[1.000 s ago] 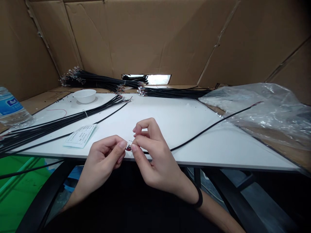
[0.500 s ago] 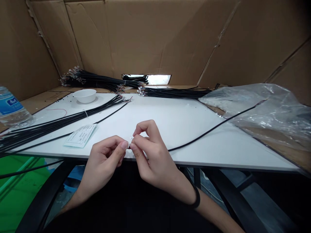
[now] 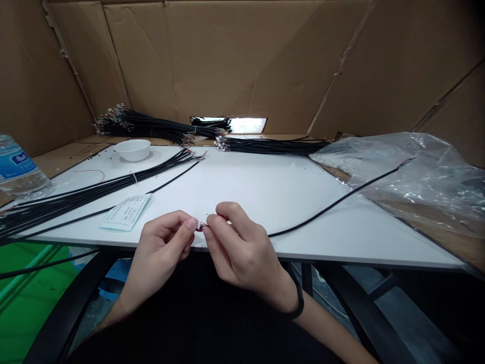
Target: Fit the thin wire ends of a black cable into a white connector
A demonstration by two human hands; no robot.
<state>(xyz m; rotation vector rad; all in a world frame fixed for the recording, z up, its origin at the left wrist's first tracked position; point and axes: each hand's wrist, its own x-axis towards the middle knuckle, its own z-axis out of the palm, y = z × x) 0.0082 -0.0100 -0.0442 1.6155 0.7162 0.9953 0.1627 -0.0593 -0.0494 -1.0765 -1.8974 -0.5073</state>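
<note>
Between thumb and index finger, my left hand [image 3: 166,245] pinches a small white connector [image 3: 199,225] above the table's front edge. Close beside it, my right hand [image 3: 242,247] is closed on the thin wires [image 3: 204,226] at the end of a black cable [image 3: 322,206]. Dark red strands show in the narrow gap between the two hands. One loose wire tip sticks up over the right index finger. From behind the right hand the cable runs up and right, ending in bare strands over the plastic bag. Whether the wires sit inside the connector is too small to tell.
Bundled black cables [image 3: 113,184] lie at left beside a paper label [image 3: 127,212] and a white bowl [image 3: 132,150]. More cable bundles [image 3: 273,145] line the back by the cardboard wall [image 3: 242,60]. A water bottle [image 3: 18,167] stands far left; a clear plastic bag [image 3: 417,177] covers the right side.
My right hand has drawn slightly right and its raised index finger has lowered. A small gap with red wires now shows between the hands. My left hand has barely moved.
</note>
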